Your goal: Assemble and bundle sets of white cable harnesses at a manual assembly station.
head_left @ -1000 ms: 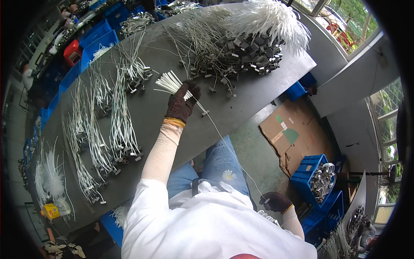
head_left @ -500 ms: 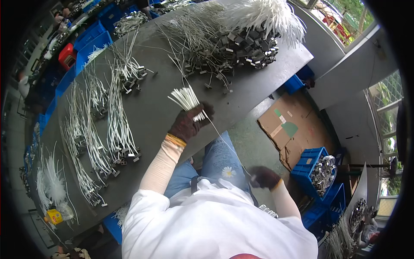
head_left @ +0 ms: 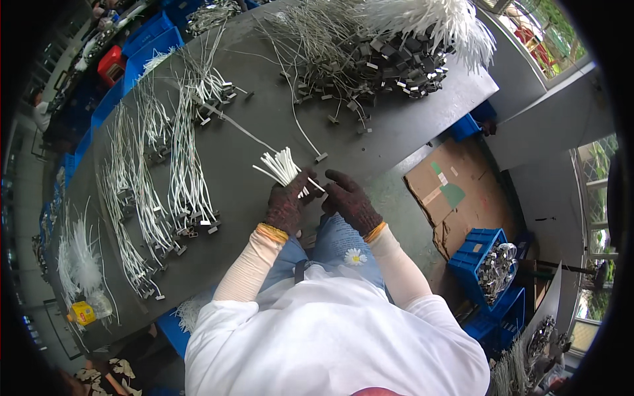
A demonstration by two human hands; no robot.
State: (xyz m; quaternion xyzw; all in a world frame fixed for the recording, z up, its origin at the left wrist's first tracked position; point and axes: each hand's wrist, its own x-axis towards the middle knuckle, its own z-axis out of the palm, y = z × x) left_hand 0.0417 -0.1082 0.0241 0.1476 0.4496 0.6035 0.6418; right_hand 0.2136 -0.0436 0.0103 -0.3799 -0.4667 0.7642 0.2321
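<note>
My left hand (head_left: 288, 202), in a dark brown knit glove, is closed around a bundle of thin white tubes (head_left: 282, 165) at the table's near edge. The tubes fan out above its fingers, and one (head_left: 316, 185) pokes out toward the right. Just beside that tube's end, my right hand (head_left: 352, 204), gloved alike, has its fingers apart. A small pale piece near its fingertips is too small to make out. Beyond the bundle, a thin wire with a small grey block (head_left: 321, 158) at its end lies on the dark table (head_left: 257, 99).
A big heap of wired black blocks (head_left: 396, 66) lies at the far right of the table. Several rows of white-wired parts (head_left: 188, 171) lie at the left, near a yellow-labelled packet (head_left: 82, 313). On the floor are cardboard (head_left: 456, 198) and a blue crate (head_left: 474, 257) of metal parts.
My right hand has come up from beside my lap to the tube bundle, and its fingers have spread. The long wire stretched between my hands is gone from there. My left hand keeps the bundle.
</note>
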